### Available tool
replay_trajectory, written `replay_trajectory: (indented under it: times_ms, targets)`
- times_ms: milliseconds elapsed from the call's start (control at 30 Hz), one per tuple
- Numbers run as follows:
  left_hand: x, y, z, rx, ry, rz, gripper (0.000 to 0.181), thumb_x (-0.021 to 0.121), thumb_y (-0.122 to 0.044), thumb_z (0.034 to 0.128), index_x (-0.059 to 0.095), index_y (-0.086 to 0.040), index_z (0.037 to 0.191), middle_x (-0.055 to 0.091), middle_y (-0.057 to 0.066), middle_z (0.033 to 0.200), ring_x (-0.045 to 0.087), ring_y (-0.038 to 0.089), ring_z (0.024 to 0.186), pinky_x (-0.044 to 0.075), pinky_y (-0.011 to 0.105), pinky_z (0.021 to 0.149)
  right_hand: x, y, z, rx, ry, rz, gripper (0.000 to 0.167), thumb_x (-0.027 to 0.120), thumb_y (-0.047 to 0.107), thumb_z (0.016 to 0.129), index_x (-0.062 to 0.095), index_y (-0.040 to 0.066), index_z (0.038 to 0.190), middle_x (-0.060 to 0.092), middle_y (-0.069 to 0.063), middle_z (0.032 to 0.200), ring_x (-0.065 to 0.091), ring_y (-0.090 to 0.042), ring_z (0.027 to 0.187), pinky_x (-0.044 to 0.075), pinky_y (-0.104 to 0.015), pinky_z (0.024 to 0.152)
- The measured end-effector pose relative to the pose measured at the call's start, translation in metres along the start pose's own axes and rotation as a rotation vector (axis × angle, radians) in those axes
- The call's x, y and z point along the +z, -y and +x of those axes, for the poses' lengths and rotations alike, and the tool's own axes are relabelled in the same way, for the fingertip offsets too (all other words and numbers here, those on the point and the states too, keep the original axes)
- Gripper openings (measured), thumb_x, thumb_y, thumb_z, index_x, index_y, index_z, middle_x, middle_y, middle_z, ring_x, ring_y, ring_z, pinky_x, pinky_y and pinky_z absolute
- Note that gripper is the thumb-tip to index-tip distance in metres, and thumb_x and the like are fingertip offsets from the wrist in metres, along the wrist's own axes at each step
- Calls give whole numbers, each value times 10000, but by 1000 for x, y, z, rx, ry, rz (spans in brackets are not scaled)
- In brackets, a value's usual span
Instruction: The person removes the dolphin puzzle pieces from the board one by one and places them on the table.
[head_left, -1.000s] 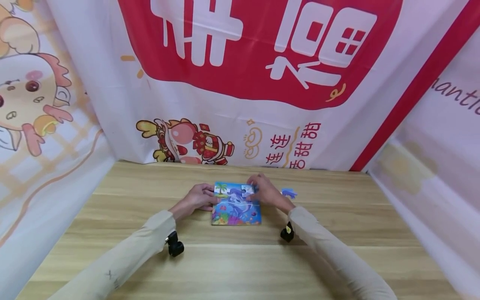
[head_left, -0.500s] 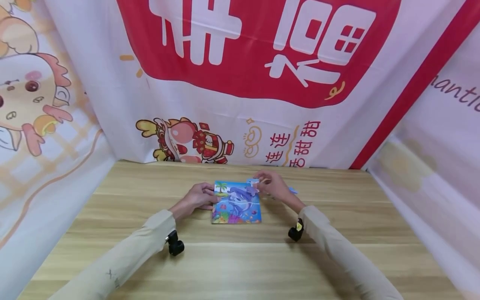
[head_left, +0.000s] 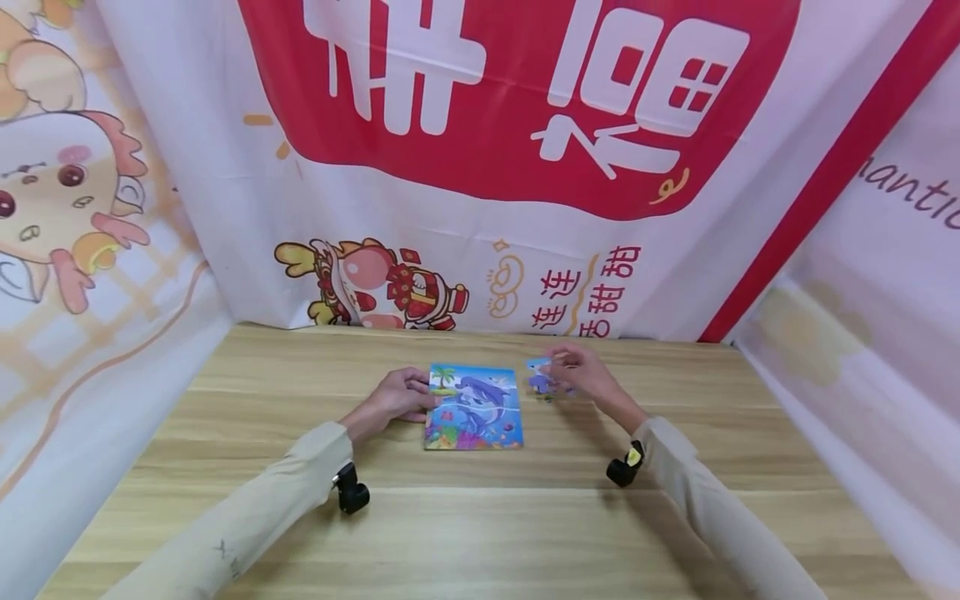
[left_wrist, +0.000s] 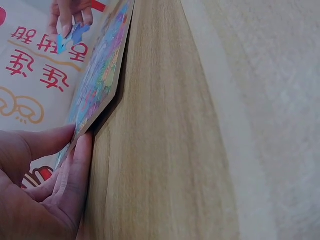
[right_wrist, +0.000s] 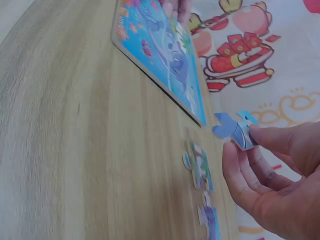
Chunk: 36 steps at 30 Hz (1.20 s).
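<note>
On the pale wood counter point(head_left: 465, 517) lies the dolphin puzzle board point(head_left: 472, 421), its left edge pinched by the left hand point(head_left: 394, 395), thumb over fingers. The right hand's grip point(head_left: 587, 375) is clamped on a jigsaw piece point(right_wrist: 235, 131), held up just right of the board. Half a second ago that piece was over the board's upper right corner; now it's clear of it, so I'd judge it isn't fitted there. Two loose pieces point(right_wrist: 201, 167) lie near it. I can read no brand on the puzzle. Behind, the cloth backdrop point(head_left: 202, 150) carries a big white 福, with smaller red 连连 and 甜甜; the side cloth point(head_left: 885, 275) shows a cut-off "antic".
</note>
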<state>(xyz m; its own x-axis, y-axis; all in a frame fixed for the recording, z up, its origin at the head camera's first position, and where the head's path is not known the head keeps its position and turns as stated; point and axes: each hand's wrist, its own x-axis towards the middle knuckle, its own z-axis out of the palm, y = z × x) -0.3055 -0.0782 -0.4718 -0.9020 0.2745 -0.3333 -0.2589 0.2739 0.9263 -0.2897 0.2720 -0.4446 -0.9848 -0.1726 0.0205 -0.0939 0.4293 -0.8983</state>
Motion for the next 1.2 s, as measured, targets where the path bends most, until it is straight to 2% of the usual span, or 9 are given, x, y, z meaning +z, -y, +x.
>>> replay_trajectory:
  times_ms: [100,267,367,500,667,867,1033,1133,1200]
  targets:
    - [4,0,3,0,0,4,522,771,-12,925,526,55,1381,613,198,1230,689,186,886,673,297,702,-13,-5,-6,29,-11,27,343,658,71,1029,576,-111,1307,690,-322,1137,734,-366,913,660,-522,833]
    - [7,1,4,-7,2,15,508,777,-28,930,529,48,1367,606,193,1228,683,181,878,670,290,688,-33,-14,-15,94,-76,23,383,702,97,1006,582,-99,1312,725,-233,1053,689,-169,830,652,-356,774]
    - [6,3,2,-14,-3,22,522,785,-19,920,530,47,1370,601,207,1261,684,188,872,670,287,685,-40,-21,-18,128,-99,52,406,709,91,999,560,-109,1320,736,-177,1029,665,-110,823,645,-322,797]
    - [3,3,1,-4,-5,16,532,785,-12,916,526,55,1376,596,220,1275,683,187,873,672,290,692,-52,-31,-19,155,-118,54,375,699,90,1005,552,-111,1285,738,-121,986,667,-114,813,646,-341,811]
    - [1,5,-1,-5,-4,2,541,776,-16,923,512,61,1388,587,219,1274,685,171,866,668,281,682,-63,-40,-16,171,-147,30,337,714,85,991,574,-98,1237,728,-76,873,651,-133,746,604,-303,734]
    - [0,5,-3,-20,0,5,558,779,-25,925,504,56,1403,582,211,1280,682,170,870,669,281,697,-70,-47,-18,182,-147,26,293,680,-1,978,566,-161,1195,727,-52,853,629,-78,708,608,-260,666]
    - [0,2,-1,-23,-6,16,525,779,-27,926,525,46,1380,598,207,1265,693,182,881,672,292,704,-79,-46,-23,213,-123,-8,274,664,4,977,571,-156,1178,696,-18,812,614,-69,706,590,-239,647]
    - [0,0,1,-31,-3,17,527,775,-32,932,525,35,1391,597,200,1277,697,182,890,672,291,716,-83,-46,-25,207,-115,-45,272,634,-24,965,563,-183,1173,705,-49,820,619,-72,708,598,-248,651]
    - [-1,0,1,-32,-1,23,535,773,-38,937,517,36,1401,593,200,1279,698,185,892,672,292,718,-83,-46,-26,224,-119,-122,239,645,-12,962,584,-162,1138,697,-66,847,610,-88,725,580,-241,648]
